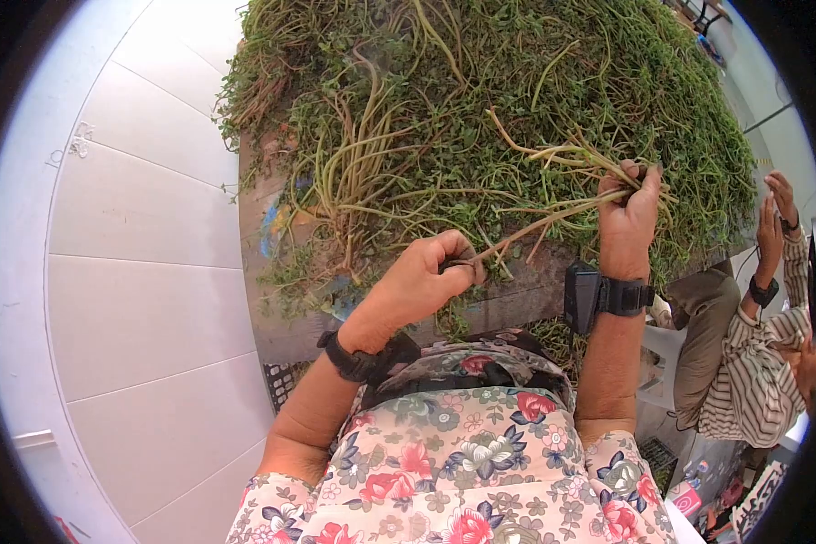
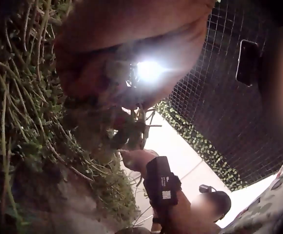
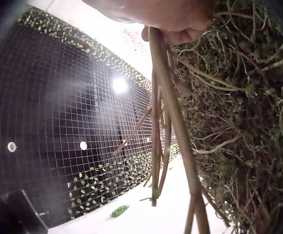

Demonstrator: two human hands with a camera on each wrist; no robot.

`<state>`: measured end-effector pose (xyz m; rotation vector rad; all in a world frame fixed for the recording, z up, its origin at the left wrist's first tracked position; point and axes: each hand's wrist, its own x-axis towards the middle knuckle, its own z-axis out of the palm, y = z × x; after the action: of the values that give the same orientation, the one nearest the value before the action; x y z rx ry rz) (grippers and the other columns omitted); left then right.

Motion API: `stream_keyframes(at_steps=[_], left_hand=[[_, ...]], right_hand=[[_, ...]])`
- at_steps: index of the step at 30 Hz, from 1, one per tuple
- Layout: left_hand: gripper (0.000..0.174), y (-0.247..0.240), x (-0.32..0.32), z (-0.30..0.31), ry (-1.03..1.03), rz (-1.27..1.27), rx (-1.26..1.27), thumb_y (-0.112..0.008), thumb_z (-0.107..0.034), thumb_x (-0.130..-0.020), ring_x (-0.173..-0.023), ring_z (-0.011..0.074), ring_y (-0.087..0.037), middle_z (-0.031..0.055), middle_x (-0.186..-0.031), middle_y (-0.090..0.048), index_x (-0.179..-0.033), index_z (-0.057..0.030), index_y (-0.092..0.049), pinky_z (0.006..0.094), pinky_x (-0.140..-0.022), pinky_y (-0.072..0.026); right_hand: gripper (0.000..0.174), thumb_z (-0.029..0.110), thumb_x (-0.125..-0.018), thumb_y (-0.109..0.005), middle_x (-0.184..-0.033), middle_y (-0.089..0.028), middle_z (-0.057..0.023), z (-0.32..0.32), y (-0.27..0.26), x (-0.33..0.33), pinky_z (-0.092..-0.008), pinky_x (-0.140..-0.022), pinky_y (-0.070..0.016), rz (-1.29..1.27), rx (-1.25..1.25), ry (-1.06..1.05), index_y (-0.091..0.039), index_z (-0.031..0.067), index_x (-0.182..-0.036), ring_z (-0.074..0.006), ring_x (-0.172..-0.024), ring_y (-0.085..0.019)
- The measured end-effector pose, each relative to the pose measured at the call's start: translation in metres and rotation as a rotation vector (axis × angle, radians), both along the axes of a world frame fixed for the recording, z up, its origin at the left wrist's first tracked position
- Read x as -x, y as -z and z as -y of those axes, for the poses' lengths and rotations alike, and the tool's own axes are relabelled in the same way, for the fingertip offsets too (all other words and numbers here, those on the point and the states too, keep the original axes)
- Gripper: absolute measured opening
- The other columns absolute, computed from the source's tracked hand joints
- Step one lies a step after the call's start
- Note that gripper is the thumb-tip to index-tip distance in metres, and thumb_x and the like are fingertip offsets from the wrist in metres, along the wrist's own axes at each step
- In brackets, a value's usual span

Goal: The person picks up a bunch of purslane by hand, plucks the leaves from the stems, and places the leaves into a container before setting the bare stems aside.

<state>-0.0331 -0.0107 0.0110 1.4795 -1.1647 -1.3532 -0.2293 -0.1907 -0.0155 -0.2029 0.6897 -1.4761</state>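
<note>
My right hand (image 1: 633,213) grips a small bunch of long, pale green-brown plant stems (image 1: 589,156) over the right part of a leafy heap. From that hand one long stem (image 1: 544,222) slants down to my left hand (image 1: 431,270), whose curled fingers pinch its lower end near the table's front edge. In the right wrist view the thick stems (image 3: 178,117) hang below the right hand (image 3: 170,17), some of them forked. The left hand (image 2: 132,48) fills the top of the left wrist view, its fingertips in dark shadow.
A large heap of green stalks and leaves (image 1: 480,82) covers most of the wooden table (image 1: 308,340). Loose long stalks (image 1: 354,172) lie on its left part. A white panelled surface (image 1: 154,317) borders the left. Another person (image 1: 757,363) sits at the right, hands raised.
</note>
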Motion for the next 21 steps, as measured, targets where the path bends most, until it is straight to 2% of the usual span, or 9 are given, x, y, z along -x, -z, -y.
stream_keyframes(at_steps=[2, 5, 8, 11, 14, 17, 20, 21], left_hand=[[0.014, 0.005, -0.001, -0.001, -0.013, -0.044, -0.052, -0.052, -0.010, -0.077, -0.062, 0.0044, -0.041, -0.0046, -0.066, -0.049, -0.085, 0.0007, -0.057, 0.0207, -0.055, -0.0356], [0.013, 0.011, -0.008, -0.004, 0.050, 0.220, -0.001, -0.050, -0.010, -0.078, -0.060, 0.0062, -0.044, -0.0017, -0.063, -0.050, -0.083, 0.0007, -0.056, 0.0239, -0.054, -0.0369], [0.014, 0.014, -0.009, -0.007, 0.056, 0.403, 0.027, -0.048, -0.011, -0.079, -0.058, 0.0080, -0.044, 0.0024, -0.061, -0.049, -0.080, 0.0009, -0.055, 0.0261, -0.052, -0.0373], [0.014, 0.021, -0.010, -0.009, 0.028, 0.599, 0.188, -0.047, -0.010, -0.079, -0.056, 0.0091, -0.044, 0.0045, -0.059, -0.045, -0.079, 0.0014, -0.054, 0.0266, -0.051, -0.0372], [0.013, 0.019, -0.009, -0.008, -0.153, 0.634, 0.275, -0.047, -0.010, -0.079, -0.055, 0.0106, -0.045, 0.0023, -0.060, -0.048, -0.077, 0.0011, -0.053, 0.0261, -0.051, -0.0367], [0.013, 0.013, -0.016, -0.004, -0.385, 0.379, 0.223, -0.044, -0.008, -0.079, -0.054, 0.0128, -0.047, -0.0005, -0.062, -0.050, -0.071, -0.0006, -0.051, 0.0246, -0.051, -0.0368], [0.013, -0.005, -0.036, -0.006, -0.492, 0.198, 0.202, -0.043, -0.010, -0.082, -0.053, 0.0129, -0.044, -0.0030, -0.066, -0.049, -0.074, -0.0042, -0.050, 0.0232, -0.047, -0.0352], [0.012, -0.003, -0.054, -0.012, -0.579, -0.151, 0.151, -0.042, -0.011, -0.084, -0.054, 0.0128, -0.044, -0.0026, -0.067, -0.048, -0.077, -0.0048, -0.050, 0.0232, -0.046, -0.0342]], right_hand=[[0.027, 0.033, -0.092, -0.042, -0.076, -0.051, -0.0033, 0.002, 0.002, 0.002, -0.0271, -0.058, -0.0436, 0.038, 0.009, -0.004, -0.044, 0.0071, -0.085, -0.0130, -0.068, -0.047], [0.027, 0.033, -0.093, -0.042, -0.075, -0.051, -0.0030, 0.000, -0.002, 0.003, -0.0278, -0.057, -0.0431, -0.115, 0.023, 0.019, -0.044, 0.0074, -0.085, -0.0132, -0.067, -0.047], [0.027, 0.034, -0.093, -0.041, -0.074, -0.051, -0.0023, 0.004, 0.006, 0.007, -0.0282, -0.058, -0.0427, -0.102, 0.067, -0.009, -0.045, 0.0084, -0.085, -0.0136, -0.067, -0.046], [0.027, 0.034, -0.093, -0.042, -0.073, -0.050, -0.0016, 0.004, -0.002, 0.003, -0.0279, -0.059, -0.0415, -0.134, 0.030, 0.024, -0.046, 0.0091, -0.082, -0.0130, -0.067, -0.045], [0.028, 0.034, -0.093, -0.042, -0.072, -0.049, -0.0008, -0.002, -0.013, -0.003, -0.0263, -0.059, -0.0398, -0.212, 0.053, 0.021, -0.046, 0.0092, -0.081, -0.0123, -0.066, -0.044], [0.028, 0.035, -0.093, -0.042, -0.069, -0.046, 0.0001, -0.011, -0.025, -0.007, -0.0250, -0.061, -0.0380, -0.278, 0.227, -0.001, -0.044, 0.0095, -0.080, -0.0112, -0.065, -0.043], [0.027, 0.033, -0.093, -0.041, -0.071, -0.045, -0.0004, -0.011, -0.045, -0.002, -0.0248, -0.062, -0.0372, -0.217, 0.363, -0.002, -0.042, 0.0091, -0.082, -0.0110, -0.067, -0.041], [0.027, 0.033, -0.094, -0.040, -0.072, -0.045, -0.0009, -0.010, -0.050, 0.005, -0.0248, -0.062, -0.0372, -0.177, 0.410, -0.026, -0.042, 0.0088, -0.082, -0.0112, -0.067, -0.041]])
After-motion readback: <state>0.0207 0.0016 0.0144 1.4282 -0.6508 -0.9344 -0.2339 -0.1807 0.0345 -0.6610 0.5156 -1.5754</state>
